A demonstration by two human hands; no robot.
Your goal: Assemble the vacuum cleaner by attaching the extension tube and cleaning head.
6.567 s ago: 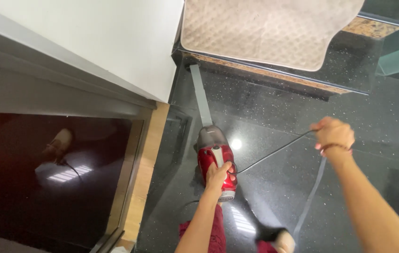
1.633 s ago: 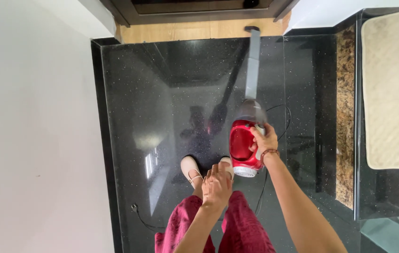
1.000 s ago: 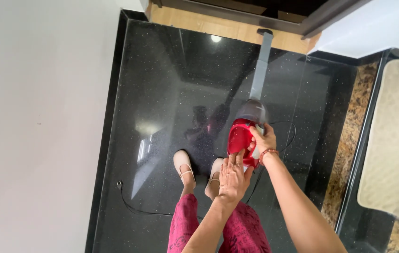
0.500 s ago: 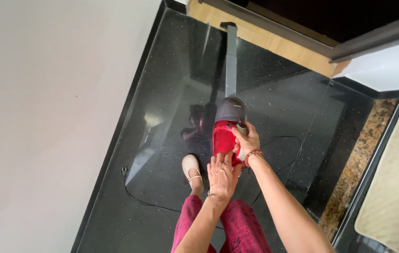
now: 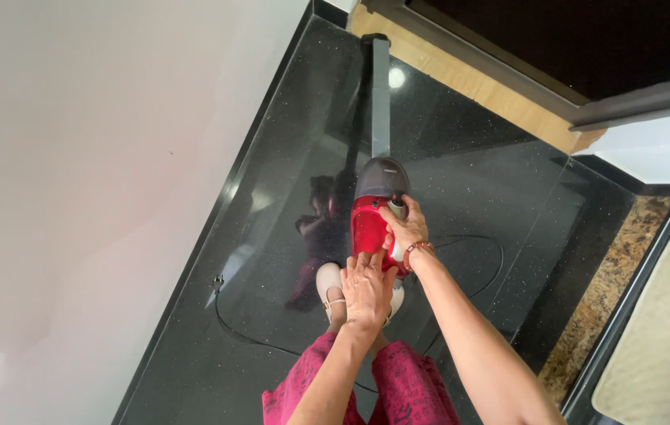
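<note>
A red handheld vacuum cleaner (image 5: pixel 368 228) with a grey dust cup and a long grey nozzle tube (image 5: pixel 380 98) points across the glossy black floor (image 5: pixel 461 189) toward a wooden threshold (image 5: pixel 468 79). My right hand (image 5: pixel 404 227) grips the vacuum's handle on top. My left hand (image 5: pixel 366 287) rests with its fingers against the rear end of the red body. Its black power cord (image 5: pixel 228 323) trails over the floor, with the plug lying near the wall.
A white wall (image 5: pixel 83 173) runs along the left. A dark doorway with a grey frame (image 5: pixel 586 55) lies beyond the threshold. A beige mat (image 5: pixel 665 338) and a speckled brown stone strip (image 5: pixel 606 299) are at the right. My beige shoes and red trousers (image 5: pixel 398 389) are below the vacuum.
The right hand took over the vacuum from the left earlier. In the last second the left hand came up to the vacuum's rear, and the view swung left along the wall.
</note>
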